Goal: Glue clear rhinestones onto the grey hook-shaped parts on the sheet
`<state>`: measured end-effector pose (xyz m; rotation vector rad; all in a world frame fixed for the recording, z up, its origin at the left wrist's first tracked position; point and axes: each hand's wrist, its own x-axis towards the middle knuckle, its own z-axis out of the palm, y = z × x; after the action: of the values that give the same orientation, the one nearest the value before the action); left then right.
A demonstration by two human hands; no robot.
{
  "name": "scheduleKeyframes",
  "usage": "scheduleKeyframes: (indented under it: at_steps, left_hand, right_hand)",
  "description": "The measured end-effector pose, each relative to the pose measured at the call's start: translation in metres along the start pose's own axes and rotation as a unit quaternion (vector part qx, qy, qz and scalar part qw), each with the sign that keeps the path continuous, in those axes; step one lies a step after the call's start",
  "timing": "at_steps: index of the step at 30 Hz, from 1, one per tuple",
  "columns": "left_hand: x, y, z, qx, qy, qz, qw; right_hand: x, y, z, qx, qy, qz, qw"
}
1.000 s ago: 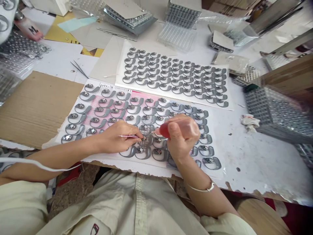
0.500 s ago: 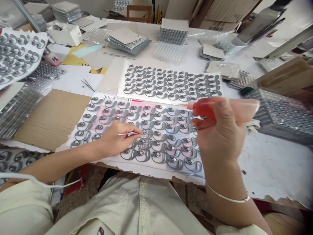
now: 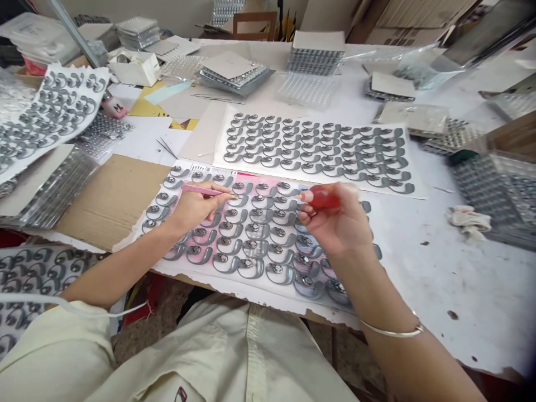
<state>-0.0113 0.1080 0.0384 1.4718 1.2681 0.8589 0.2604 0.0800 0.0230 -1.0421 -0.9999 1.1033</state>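
Observation:
In the head view my left hand (image 3: 196, 207) is closed around slim pink tweezers (image 3: 201, 190), whose brass-coloured tip points right, over one of the grey pieces. My right hand (image 3: 341, 223) grips a red squeeze bottle (image 3: 324, 197) with a thin nozzle pointing left, raised above the sheet's right part. Beneath both hands lies a sheet (image 3: 228, 282) bearing rows of grey curved pieces (image 3: 280, 272), each with a small round metallic setting. My right forearm and hand hide some of these pieces.
A second sheet (image 3: 221, 159) of grey pieces lies behind. Brown cardboard (image 3: 113, 195) and a curled sheet (image 3: 54, 111) are on the left. Stacked clear trays (image 3: 316, 56) stand at the back; a crumpled white cloth (image 3: 469, 220) lies right, beside more packs (image 3: 481, 184).
My left hand has moved up and left to a farther row with the tweezers. My right hand has brought the bottle lower and leftward, closer to the left hand. The view has shifted slightly left.

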Motion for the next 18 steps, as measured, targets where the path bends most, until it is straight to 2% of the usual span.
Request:
scheduleKeyframes:
  at_steps: [3, 5, 7, 9, 11, 13, 15, 17, 18]
  left_hand:
    - [-0.001, -0.002, -0.006, -0.019, 0.019, 0.01, 1.0]
    - [-0.002, 0.001, -0.013, -0.038, 0.027, 0.009, 0.999]
    - [-0.005, 0.005, -0.017, -0.023, 0.023, 0.006, 0.999]
    - [-0.009, 0.008, -0.016, 0.028, -0.006, 0.027, 0.999]
    - [-0.011, 0.007, -0.008, 0.08, -0.055, 0.109, 0.989]
    - [-0.012, 0.002, 0.004, 0.12, -0.105, 0.258, 0.953]
    - [-0.011, -0.007, 0.016, 0.166, -0.137, 0.412, 0.886]
    - [-0.009, -0.014, 0.026, 0.225, -0.14, 0.514, 0.816]
    - [-0.009, -0.017, 0.03, 0.256, -0.13, 0.544, 0.788]
  right_hand:
    - [0.002, 0.019, -0.013, 0.086, -0.013, 0.131, 0.988]
    - [0.002, 0.022, -0.021, 0.107, -0.007, 0.164, 0.981]
    - [0.001, 0.016, -0.024, 0.12, 0.004, 0.2, 0.972]
    - [0.002, 0.004, -0.021, 0.119, 0.019, 0.228, 0.966]
    - [0.006, -0.012, -0.013, 0.098, 0.04, 0.226, 0.968]
    - [0.013, -0.024, -0.002, 0.072, 0.067, 0.191, 0.977]
    - [0.022, -0.031, 0.01, 0.049, 0.063, 0.143, 0.986]
    - [0.031, -0.032, 0.02, 0.027, 0.027, 0.102, 0.994]
    - [0.034, -0.03, 0.025, 0.015, 0.005, 0.087, 0.996]
